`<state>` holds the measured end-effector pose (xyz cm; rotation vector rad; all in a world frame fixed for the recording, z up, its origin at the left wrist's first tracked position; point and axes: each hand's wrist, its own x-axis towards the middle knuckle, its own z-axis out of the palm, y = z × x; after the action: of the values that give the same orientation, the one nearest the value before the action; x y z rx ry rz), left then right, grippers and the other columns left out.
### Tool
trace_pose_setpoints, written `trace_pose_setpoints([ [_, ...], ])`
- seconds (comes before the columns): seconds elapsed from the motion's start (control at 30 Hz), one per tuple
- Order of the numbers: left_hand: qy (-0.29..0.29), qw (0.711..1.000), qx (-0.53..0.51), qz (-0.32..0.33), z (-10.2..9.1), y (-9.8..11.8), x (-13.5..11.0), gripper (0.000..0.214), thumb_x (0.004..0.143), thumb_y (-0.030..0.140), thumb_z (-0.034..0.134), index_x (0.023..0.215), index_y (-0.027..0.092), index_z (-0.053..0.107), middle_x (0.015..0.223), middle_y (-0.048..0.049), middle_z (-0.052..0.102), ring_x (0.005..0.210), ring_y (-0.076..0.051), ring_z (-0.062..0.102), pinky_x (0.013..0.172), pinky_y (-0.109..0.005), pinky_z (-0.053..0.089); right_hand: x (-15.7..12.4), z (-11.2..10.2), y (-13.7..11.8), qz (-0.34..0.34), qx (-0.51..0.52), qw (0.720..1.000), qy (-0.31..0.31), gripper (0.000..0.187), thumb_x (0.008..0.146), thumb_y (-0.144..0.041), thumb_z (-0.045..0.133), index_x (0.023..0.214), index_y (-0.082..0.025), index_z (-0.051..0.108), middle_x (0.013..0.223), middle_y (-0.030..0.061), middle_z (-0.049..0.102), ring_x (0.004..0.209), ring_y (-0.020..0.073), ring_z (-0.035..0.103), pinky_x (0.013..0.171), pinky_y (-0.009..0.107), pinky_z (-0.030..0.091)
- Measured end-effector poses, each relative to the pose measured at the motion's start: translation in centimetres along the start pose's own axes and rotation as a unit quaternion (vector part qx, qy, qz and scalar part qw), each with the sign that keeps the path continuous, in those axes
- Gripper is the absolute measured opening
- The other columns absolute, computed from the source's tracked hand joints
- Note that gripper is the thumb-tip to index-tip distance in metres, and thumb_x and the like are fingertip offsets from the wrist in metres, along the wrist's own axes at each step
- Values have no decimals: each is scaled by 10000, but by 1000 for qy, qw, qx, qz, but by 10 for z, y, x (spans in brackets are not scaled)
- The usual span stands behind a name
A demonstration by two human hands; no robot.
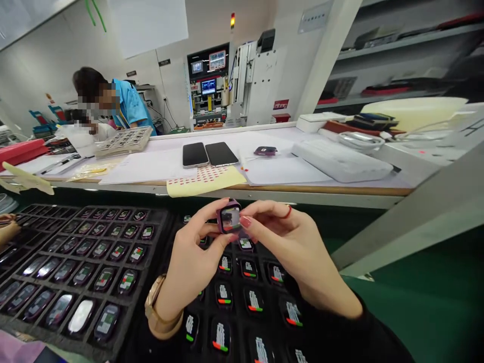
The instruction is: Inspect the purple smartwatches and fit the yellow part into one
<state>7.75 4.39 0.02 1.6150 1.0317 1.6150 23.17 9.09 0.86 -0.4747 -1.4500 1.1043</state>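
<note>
both hands (194, 264) (291, 242) — fingers (222, 246) clamped on edges of purple device (229, 218) — clear of bench edge (321, 191), above tray (239, 297)

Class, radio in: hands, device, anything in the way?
Left hand holds purple-framed device, screen toward camera. Right hand at its edge. Loaded tray beneath; nothing visibly blocking.
</note>
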Motion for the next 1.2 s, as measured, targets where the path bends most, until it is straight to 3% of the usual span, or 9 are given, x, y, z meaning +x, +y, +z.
trace_pose_setpoints([
  [0.23,1,1000,14,-4,0,2,-1,505,833,58,745,1243,344,669,1207,49,723,880,-77,747,864,-135,610,-5,6,7,-4,-4,998,65,188,831,-378,871,845,-233,753,781,0,719,665,137,670,616,211,594],
  [0.5,2,999,42,20,3,1,-2,528,828,51,751,1255,346,652,1259,54,709,908,-81,746,873,-142,611,-8,10,10,-31,-21,995,98,142,850,-339,856,848,-239,754,768,-3,705,648,134,659,547,192,580],
  [0.83,1,997,73,33,3,-1,-3,544,840,40,736,1267,363,640,1259,73,708,913,-64,743,878,-118,596,-8,11,13,-58,-36,993,97,64,879,-204,803,855,-235,753,781,-18,711,624,94,636,574,148,570],
  [1.03,4,995,93,34,1,0,-3,552,829,42,747,1269,359,641,1263,70,710,890,-68,749,868,-124,601,-7,11,14,-55,-49,992,98,54,879,-223,787,847,-215,744,780,-5,702,490,81,549,452,173,520],
  [1.2,1,994,105,35,0,0,-5,546,825,62,762,1270,356,642,1254,69,713,872,-69,749,862,-132,606,-8,13,15,-74,-63,990,100,58,887,-189,756,842,-211,726,775,2,684,569,112,600,478,193,531],
])
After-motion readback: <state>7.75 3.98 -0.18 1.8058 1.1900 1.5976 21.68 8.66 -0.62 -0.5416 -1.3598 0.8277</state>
